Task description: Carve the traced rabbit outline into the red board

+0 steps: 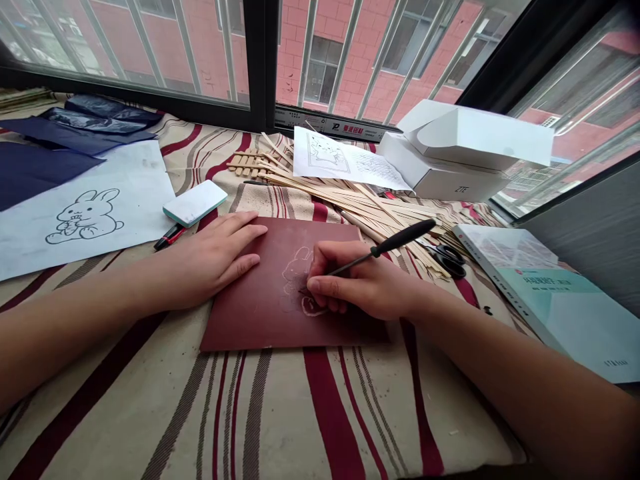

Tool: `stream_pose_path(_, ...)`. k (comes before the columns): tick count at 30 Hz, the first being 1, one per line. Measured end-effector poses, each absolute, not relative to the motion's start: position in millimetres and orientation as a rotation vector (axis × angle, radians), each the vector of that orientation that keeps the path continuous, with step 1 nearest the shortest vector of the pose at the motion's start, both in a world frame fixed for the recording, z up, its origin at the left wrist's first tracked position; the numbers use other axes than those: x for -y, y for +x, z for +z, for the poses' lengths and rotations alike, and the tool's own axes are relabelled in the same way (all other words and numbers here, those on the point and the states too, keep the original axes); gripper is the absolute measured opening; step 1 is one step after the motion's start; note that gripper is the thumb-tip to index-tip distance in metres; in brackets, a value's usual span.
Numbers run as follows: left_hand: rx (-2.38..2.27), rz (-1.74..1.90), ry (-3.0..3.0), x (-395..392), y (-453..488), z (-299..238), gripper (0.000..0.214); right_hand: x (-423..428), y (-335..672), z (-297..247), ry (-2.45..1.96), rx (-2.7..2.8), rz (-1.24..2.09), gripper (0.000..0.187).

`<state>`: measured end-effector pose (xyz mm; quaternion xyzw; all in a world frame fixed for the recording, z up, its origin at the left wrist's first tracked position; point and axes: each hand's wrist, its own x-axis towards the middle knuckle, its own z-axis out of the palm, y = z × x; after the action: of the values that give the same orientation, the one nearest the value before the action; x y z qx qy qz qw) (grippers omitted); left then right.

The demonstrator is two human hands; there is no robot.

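A dark red-brown board (240,320) lies flat on the striped cloth, with a light rabbit outline (300,260) on its surface. My left hand (217,257) rests on the board's left edge, palm down, its fingers stretched out. With its fingers pinched, my right hand (360,277) holds a carving tool (405,237) with a black handle and a thin metal shaft. The tool slants down to the left, and its tip is at the lower part of the outline, partly hidden by my fingers.
A white sheet with a rabbit drawing (83,217) lies left, near dark blue sheets (45,167), a white eraser block (195,202) and a marker (170,237). Behind are wooden strips (320,190), a printed paper (340,160) and white boxes (455,153). Scissors (447,259) and a book (555,293) lie right.
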<state>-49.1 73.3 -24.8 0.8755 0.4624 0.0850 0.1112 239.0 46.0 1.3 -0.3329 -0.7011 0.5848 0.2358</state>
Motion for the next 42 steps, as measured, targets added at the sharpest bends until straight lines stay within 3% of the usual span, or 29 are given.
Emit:
stream_pose_path(25, -1.346, 0.271, 2.603, -76, -51, -29, 0.098, -50, 247, 13, -0.963, 2.057, 1.570, 0.026)
stream_pose_path(37, -1.351, 0.268, 2.590, -75, -50, -27, 0.097, -49, 248, 12, -1.024, 1.919, 1.736, 0.026)
stream_pose_path(42, -1.364, 0.242, 2.581, -74, -48, -25, 0.101, -48, 250, 9, -1.047, 1.828, 1.754, 0.034)
